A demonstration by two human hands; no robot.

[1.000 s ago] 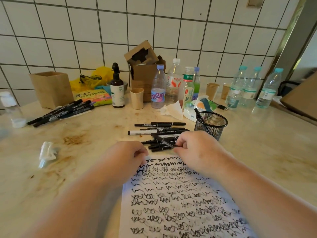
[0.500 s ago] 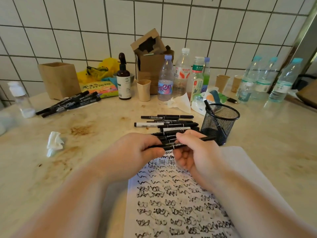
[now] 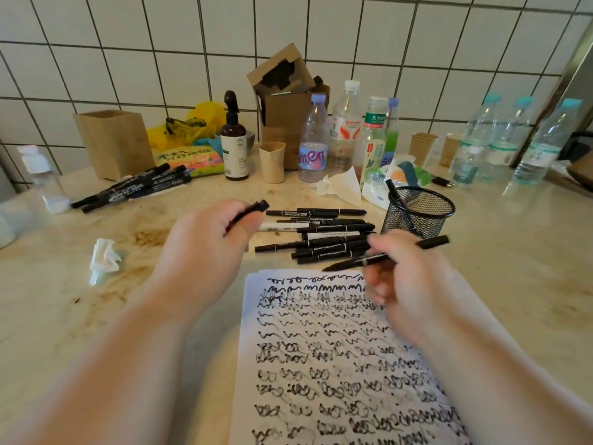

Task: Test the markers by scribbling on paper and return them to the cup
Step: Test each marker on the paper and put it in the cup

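Note:
My right hand [image 3: 404, 284] grips an uncapped black marker [image 3: 388, 255], its tip pointing left just above the top edge of the scribble-covered paper [image 3: 324, 364]. My left hand [image 3: 205, 248] is closed on the marker's black cap [image 3: 253, 210], held off to the left of the pile. Several black markers [image 3: 324, 236] lie in a pile between my hands and the wall. The black mesh cup [image 3: 420, 211] stands right of the pile with one marker leaning inside it.
A second group of markers [image 3: 134, 189] lies at the back left beside a brown box [image 3: 115, 142]. A crumpled tissue [image 3: 104, 258] lies left of my arm. Bottles [image 3: 313, 139], paper cups [image 3: 272, 162] and a cardboard box [image 3: 285, 101] line the tiled wall.
Both hands held one marker together over the paper's top. They have pulled apart: the cap went left with my left hand, the marker body stayed in my right.

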